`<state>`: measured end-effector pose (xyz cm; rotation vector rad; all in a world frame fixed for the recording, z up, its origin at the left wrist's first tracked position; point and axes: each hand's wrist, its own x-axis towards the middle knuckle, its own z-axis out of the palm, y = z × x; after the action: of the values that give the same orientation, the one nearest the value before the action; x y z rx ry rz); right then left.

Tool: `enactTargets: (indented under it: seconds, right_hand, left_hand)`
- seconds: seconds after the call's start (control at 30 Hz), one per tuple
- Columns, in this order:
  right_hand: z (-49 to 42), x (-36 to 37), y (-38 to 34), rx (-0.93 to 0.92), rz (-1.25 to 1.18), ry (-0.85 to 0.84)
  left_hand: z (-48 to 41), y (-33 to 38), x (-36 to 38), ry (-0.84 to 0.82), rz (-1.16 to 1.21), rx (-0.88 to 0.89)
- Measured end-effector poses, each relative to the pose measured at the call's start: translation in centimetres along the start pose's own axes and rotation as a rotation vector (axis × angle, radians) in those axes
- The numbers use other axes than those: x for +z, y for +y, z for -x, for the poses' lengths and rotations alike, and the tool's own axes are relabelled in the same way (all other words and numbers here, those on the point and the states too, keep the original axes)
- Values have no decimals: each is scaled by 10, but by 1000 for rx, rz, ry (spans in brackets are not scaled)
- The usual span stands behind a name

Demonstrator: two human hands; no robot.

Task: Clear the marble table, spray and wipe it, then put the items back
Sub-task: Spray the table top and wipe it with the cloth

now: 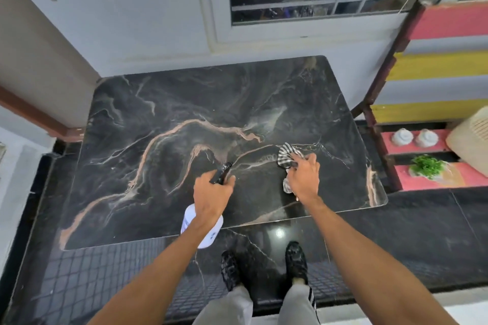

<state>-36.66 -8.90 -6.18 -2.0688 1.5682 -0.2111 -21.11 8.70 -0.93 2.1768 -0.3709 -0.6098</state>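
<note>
Head view: left hand fingers are wrapped tight round the black trigger head of a spray bottle, nozzle aimed far-right over the stone, white body hanging down under the wrist. Prob. held that way so mist lands ahead of the cloth; a pale haze shows far of the nozzle, approx. mid-right of the slab. Right hand fingers are closed on a bunched striped cloth, pressed to or just above the top, can't tell which, ready to wipe w/o swapping tools. Marble table fills the middle of the scene, pushed against the far wall under a window. Top is black w/ pinkish-tan & white veins, glossy, rounded corners, bare of items, so clearing looks done. Colourful shelf stands right of it w/ small white pots and a green plant.
</note>
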Motion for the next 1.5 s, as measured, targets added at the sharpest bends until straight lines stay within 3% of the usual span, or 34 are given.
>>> enactTargets:
  seconds: [0.07,0.13,0.3,0.37,0.43,0.5,0.6,0.67,0.77,0.87,0.97,1.03,1.17,1.23,1.37,1.43,1.5]
  right_hand:
    - [3,4,-9,74,-11,40]
    - [16,16,-31,11,36,13]
    - [57,61,-83,-662,124,-348]
    - [45,65,-96,-818,171,-431]
    - [19,65,-106,-866,183,-407]
    - [-20,61,-111,-776,168,-312]
    - [-84,37,-93,-399,175,-75]
    - [-103,26,-80,-190,190,-6]
    - [-71,40,-103,-301,169,-20]
    - [18,78,-137,-573,155,-252]
    - [89,92,-104,-651,147,-327]
    - [81,70,-63,-569,153,-223]
    - [40,13,19,-97,167,40]
    - [59,12,16,-160,233,35]
    - [128,39,1,-472,140,-209]
    - [123,23,26,-432,98,-138]
    - [101,-13,74,-252,104,-18]
  left_hand:
    - [5,0,1,-10,-7,7]
    - [7,-3,-2,13,9,3]
    - [1,-18,-20,100,70,-14]
    - [-8,-27,-31,141,106,-7]
    - [-18,-36,-40,167,117,9]
    - [-28,-43,-47,183,138,15]
    - [-39,-43,-52,180,202,24]
    - [-44,-41,-57,178,197,46]
    - [-49,-38,-62,183,187,73]
    - [-44,-32,-67,247,171,113]
    - [-27,-40,-55,166,100,124]
    - [-13,-40,-49,154,112,107]
    - [7,-32,-23,92,104,112]
    - [20,-22,-9,63,92,121]
    - [43,-5,17,-6,49,149]
    - [50,4,27,-6,49,137]
    - [57,14,41,-24,26,140]
